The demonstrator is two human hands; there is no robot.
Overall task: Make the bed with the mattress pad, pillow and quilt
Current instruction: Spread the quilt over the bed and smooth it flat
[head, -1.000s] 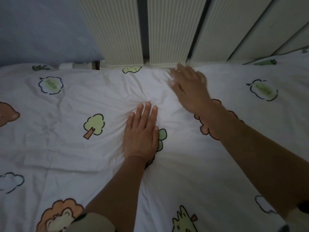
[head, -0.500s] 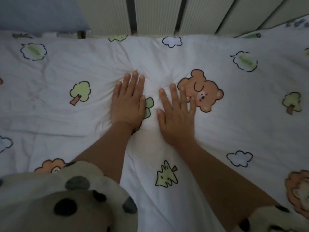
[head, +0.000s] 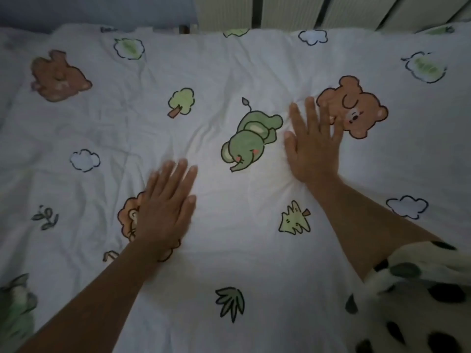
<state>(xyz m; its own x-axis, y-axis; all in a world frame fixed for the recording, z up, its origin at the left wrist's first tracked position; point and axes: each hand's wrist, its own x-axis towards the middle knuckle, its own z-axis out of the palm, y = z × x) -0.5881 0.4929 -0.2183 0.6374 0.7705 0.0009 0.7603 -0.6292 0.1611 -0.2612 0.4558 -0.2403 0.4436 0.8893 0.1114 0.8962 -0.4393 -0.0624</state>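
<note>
Covering bed — white cartoon-print quilt [head: 242, 250] — ribbed panels [head: 288, 10] behind.

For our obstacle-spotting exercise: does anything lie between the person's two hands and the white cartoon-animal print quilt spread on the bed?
Nothing visible does. The left hand and the right hand both lie flat, directly on the white cartoon-animal print quilt, with no other object on the fabric around them.

Bed [head: 12, 44], white quilt [head: 229, 238] printed with bears, an elephant, trees and clouds spread across it, lightly creased, reaching the far edge
</note>
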